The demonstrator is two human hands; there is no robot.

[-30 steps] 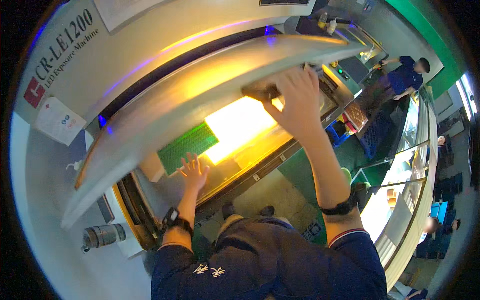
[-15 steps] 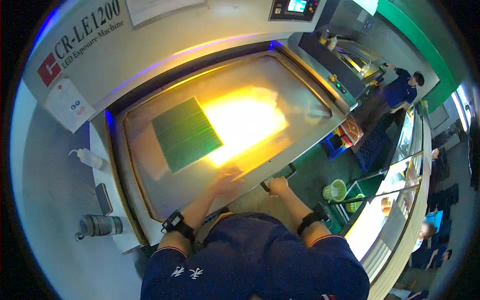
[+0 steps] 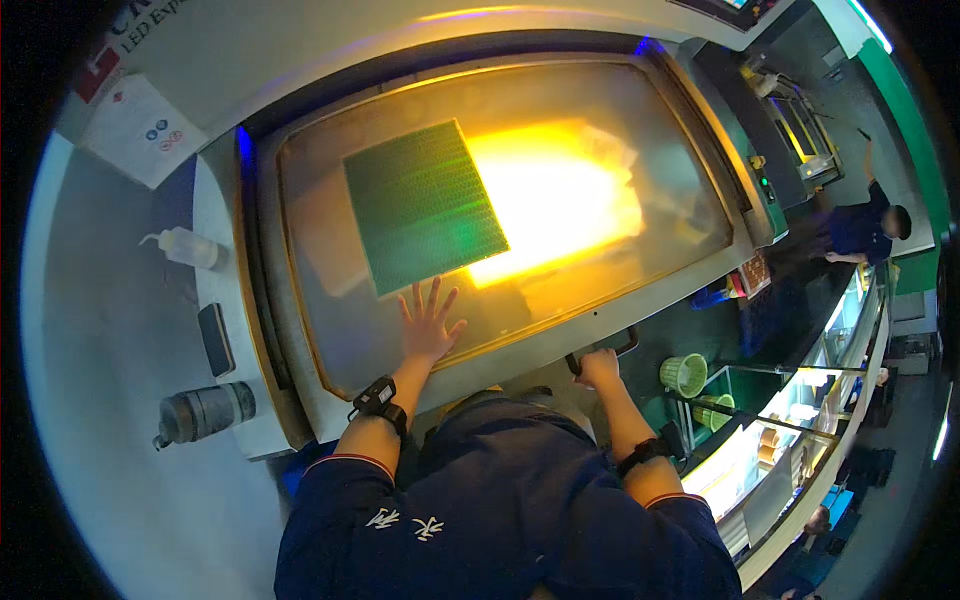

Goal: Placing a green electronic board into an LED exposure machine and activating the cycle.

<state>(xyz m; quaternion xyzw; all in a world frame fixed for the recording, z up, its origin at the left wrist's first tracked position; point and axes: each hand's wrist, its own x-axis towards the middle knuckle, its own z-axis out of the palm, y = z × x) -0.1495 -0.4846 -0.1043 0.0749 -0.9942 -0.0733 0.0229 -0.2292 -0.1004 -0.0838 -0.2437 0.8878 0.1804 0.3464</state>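
A square green panel with a fine dotted pattern lies on the left half of a framed, film-covered machine bed. Bright yellow light glows on the film just right of it. My left hand has its fingers spread, over the bed's near part, with the fingertips close to the panel's lower edge. Whether the palm presses on the film I cannot tell. At the bed's front edge, my right hand is wrapped round a dark handle.
Left of the bed stand a squeeze bottle, a phone and a dark drinking bottle. To the right are a green basket and a lit workbench. Another person stands farther off at right.
My left hand, blurred and lower before, is now spread out nearer the panel. My right hand keeps hold of the handle. The view has shifted, and the person at right has raised an arm.
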